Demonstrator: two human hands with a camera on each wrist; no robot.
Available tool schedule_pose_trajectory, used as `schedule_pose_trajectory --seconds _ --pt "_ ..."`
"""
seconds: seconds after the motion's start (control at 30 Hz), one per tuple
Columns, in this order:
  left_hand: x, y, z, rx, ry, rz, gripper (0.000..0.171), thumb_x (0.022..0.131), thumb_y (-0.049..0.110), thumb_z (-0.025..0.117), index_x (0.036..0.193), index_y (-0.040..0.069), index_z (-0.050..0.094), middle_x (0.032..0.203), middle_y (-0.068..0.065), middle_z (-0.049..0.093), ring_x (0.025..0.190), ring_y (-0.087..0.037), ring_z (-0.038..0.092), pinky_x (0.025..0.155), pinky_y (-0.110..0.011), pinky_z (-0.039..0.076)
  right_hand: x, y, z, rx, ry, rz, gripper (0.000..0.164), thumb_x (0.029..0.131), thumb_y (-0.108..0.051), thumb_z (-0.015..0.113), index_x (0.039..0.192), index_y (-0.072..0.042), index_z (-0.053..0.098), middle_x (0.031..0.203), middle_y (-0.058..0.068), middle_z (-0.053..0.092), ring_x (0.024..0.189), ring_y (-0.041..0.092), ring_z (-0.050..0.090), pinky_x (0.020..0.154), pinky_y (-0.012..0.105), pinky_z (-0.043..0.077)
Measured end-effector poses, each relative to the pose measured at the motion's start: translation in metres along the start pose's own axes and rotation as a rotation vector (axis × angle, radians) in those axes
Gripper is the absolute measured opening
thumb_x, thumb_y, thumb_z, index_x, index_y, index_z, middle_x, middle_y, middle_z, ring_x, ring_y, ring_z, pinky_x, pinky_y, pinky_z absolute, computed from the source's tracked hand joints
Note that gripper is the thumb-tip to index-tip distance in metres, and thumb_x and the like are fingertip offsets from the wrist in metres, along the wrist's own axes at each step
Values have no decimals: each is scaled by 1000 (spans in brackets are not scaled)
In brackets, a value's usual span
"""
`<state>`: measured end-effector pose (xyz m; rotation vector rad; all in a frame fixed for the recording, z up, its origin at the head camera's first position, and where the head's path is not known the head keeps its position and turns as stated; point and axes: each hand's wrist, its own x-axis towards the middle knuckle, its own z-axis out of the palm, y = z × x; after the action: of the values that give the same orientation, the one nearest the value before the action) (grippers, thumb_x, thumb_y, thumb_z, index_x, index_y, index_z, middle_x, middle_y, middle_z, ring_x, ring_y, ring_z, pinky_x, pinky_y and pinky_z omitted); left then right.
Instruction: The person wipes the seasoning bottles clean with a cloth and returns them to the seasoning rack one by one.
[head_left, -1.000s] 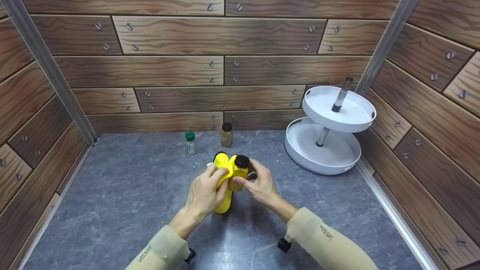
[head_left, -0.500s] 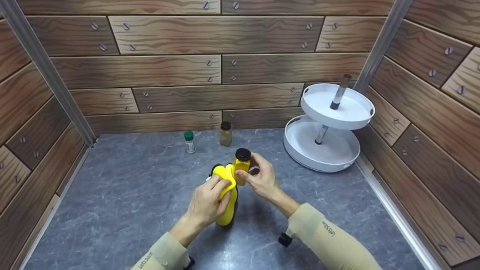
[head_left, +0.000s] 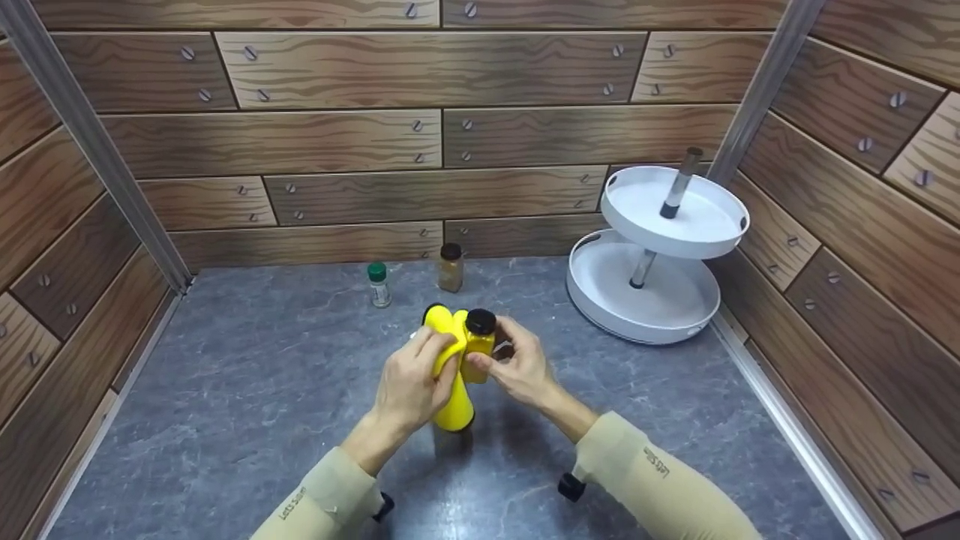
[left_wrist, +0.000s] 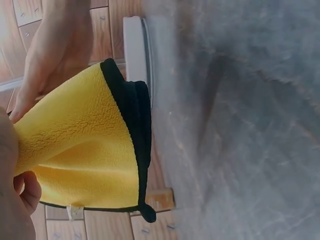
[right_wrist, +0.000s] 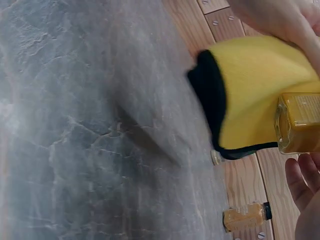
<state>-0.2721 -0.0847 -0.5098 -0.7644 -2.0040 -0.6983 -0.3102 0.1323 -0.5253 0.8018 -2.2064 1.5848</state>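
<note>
My left hand (head_left: 411, 376) grips a bunched yellow cloth (head_left: 454, 405) with a dark edge band, pressed to the side of a spice jar (head_left: 478, 352). That jar is glass with yellow contents and a black lid, held upright by my right hand (head_left: 523, 364) between thumb and fingers. In the left wrist view the cloth (left_wrist: 85, 140) hangs in folds from the left fingers and hides the jar. The right wrist view shows the base of the jar (right_wrist: 300, 122) against the cloth (right_wrist: 255, 90), both above the tabletop.
A small green-capped jar (head_left: 379, 286) and a black-capped jar (head_left: 450, 270) with brown contents stand on the grey marbled tabletop (head_left: 262, 390) near the back wall. At the back right stands a white two-tier round tray (head_left: 637, 324). Wood-patterned walls enclose the table.
The cloth and left hand rubbed along the jar. The jar rose a little in the head view, then came back down; both hands kept their hold.
</note>
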Motion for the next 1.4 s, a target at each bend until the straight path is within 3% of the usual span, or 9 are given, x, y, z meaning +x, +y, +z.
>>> schedule_pose_trajectory --seconds 0.13,0.23,0.5,0.77,1.13,1.4 --pt "5 -3 -1 0 18 -17 23 93 8 85 112 6 72 97 -9 69 74 -20 65 66 -30 62 -4 3 3 8 -31 -19 58 95 -48 89 132 -7 75 107 12 81 89 8 72 73 26 64" --pt "7 -5 -1 -2 12 -8 23 94 8 85 112 7 72 97 -9 69 74 -20 66 66 -30 63 -4 0 4 7 -32 -7 61 95 -52 88 133 -6 75 109 13 81 90 8 72 74 26 63" --pt "9 -6 -4 -21 -34 20 21 94 8 83 112 7 72 96 -7 67 71 -18 64 66 -30 62 2 -7 -1 9 -8 2 56 95 -37 91 135 -1 73 115 16 81 95 5 72 73 25 63" --pt "-4 -6 -2 -55 -75 -7 18 95 7 82 111 9 73 96 -5 67 71 -17 62 65 -29 61 12 -15 -6 74 24 18 52 94 -23 92 135 2 71 119 21 79 98 6 72 70 25 64" --pt "-14 -3 1 -54 -120 -18 19 96 9 82 114 10 74 98 -5 67 74 -16 63 67 -28 61 19 -18 -15 70 52 12 55 94 -34 92 133 0 73 116 20 79 96 6 71 67 20 60" --pt "-11 -1 2 -73 -119 -40 17 99 8 80 114 8 72 96 -5 66 72 -15 61 66 -24 60 14 -13 -13 51 9 22 43 95 -13 89 134 -1 73 117 18 80 99 6 72 67 24 62"
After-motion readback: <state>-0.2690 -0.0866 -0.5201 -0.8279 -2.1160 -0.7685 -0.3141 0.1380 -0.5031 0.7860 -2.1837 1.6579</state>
